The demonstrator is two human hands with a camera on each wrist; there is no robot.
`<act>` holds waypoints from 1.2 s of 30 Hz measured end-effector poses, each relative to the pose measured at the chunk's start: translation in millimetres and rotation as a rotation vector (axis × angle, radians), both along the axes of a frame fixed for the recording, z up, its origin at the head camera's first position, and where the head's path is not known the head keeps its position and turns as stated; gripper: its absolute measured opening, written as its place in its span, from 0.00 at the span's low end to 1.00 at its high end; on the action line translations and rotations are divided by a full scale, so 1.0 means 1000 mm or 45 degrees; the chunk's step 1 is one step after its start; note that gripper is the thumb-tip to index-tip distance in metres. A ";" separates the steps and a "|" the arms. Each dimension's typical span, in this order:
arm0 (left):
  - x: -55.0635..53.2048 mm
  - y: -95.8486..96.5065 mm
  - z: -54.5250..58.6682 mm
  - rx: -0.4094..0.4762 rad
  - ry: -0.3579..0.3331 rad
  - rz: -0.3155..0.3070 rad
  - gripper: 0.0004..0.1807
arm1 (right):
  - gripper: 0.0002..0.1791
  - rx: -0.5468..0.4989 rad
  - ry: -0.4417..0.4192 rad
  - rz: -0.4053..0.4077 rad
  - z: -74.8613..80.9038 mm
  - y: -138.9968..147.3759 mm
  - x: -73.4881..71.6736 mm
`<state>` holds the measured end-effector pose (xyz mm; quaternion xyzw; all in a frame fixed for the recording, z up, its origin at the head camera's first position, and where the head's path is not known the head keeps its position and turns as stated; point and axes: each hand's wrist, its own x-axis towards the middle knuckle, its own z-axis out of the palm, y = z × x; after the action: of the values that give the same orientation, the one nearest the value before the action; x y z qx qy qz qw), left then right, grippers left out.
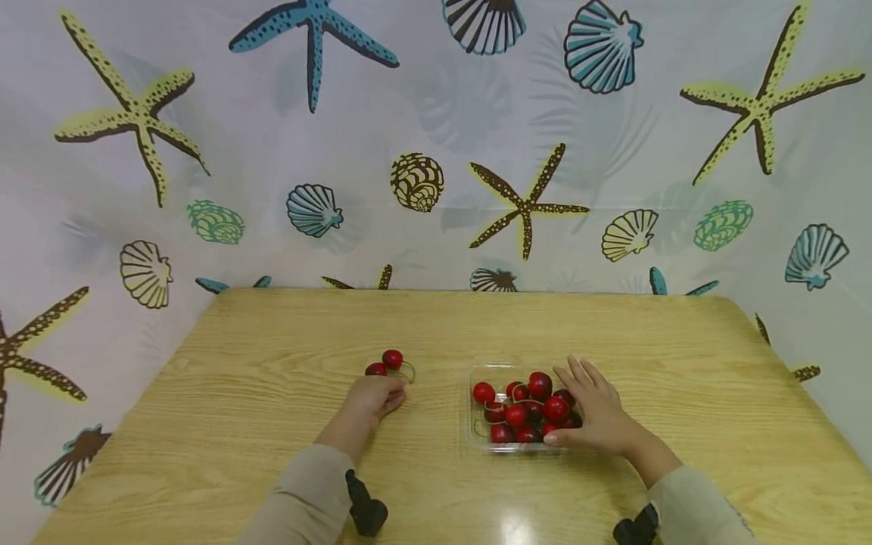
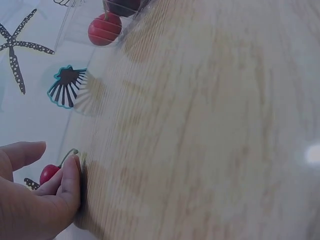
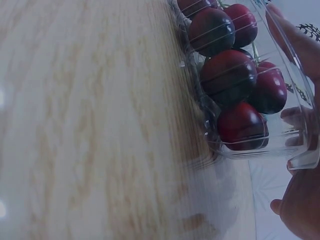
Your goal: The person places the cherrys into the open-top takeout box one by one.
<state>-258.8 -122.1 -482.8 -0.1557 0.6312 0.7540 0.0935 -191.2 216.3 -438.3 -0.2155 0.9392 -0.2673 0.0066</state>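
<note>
Two red cherries [image 1: 392,359] with thin stems lie on the wooden table at left. My left hand [image 1: 371,399] is right beside them. In the left wrist view a gap separates its upper digit from the lower fingers [image 2: 71,182], and one cherry [image 2: 48,174] shows partly hidden behind these. To the right stands a clear plastic container [image 1: 479,437] filled with several red cherries [image 1: 515,415]. My right hand [image 1: 602,416] holds the container's right end, thumb at the front rim and fingers spread toward the back. Through the clear wall, the right wrist view shows dark red cherries [image 3: 227,77] and fingertips.
The light wooden table [image 1: 272,325] reaches back to a white cloth [image 1: 368,151] printed with starfish and shells. Black wrist mounts [image 1: 366,509] sit at both sleeves. A bright light reflection lies near the table's front.
</note>
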 end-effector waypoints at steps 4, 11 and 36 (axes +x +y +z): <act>0.003 -0.001 0.011 -0.038 -0.017 0.033 0.08 | 0.54 0.006 -0.003 0.001 0.000 0.000 0.000; 0.018 0.002 0.046 -0.064 -0.067 0.082 0.08 | 0.54 0.010 -0.002 0.001 -0.001 0.001 -0.001; 0.018 -0.001 0.050 -0.056 -0.096 0.110 0.21 | 0.54 0.014 -0.012 0.002 0.000 0.001 -0.001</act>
<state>-241.2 -122.8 -432.8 -0.2132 0.6364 0.7369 0.0809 -191.8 217.6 -438.1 -0.2150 0.9405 -0.2630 0.0126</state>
